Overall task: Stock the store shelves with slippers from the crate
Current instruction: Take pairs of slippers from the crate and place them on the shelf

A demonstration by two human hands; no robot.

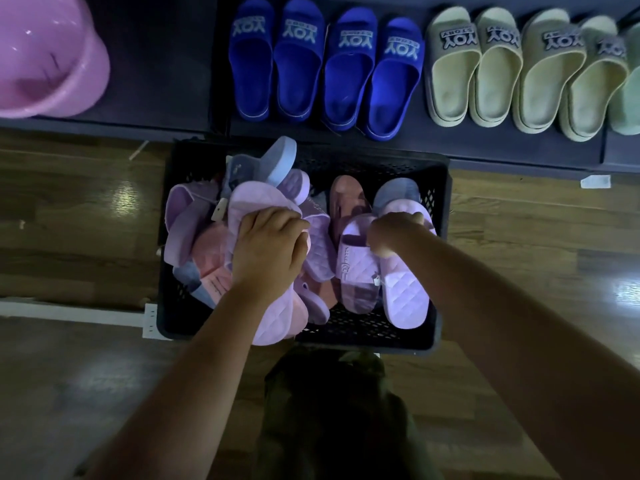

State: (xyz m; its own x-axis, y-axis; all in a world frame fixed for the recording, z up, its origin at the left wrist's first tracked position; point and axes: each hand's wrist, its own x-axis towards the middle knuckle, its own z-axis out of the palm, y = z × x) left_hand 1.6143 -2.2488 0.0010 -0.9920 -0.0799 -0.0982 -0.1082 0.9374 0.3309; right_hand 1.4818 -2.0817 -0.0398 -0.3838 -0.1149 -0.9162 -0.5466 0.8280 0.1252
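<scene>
Two lilac slippers (273, 317) (405, 292) in both hands (268, 251) (393, 233)

There's one camera, worn on the person's head, looking almost straight down and a little forward. The black crate (441, 202) on the wooden floor (86, 220) sits right under it. It is close, so both forearms run up from the bottom edge to the left hand (268, 251) and right hand (394, 233), each gripping a lilac slipper (405, 292) mid-frame. The top edge takes in the dark shelf (156, 64), where the lettering on the blue slippers (325, 71) and beige slippers (519, 74) reads upside down. The wide lens bends the shelf line.
</scene>
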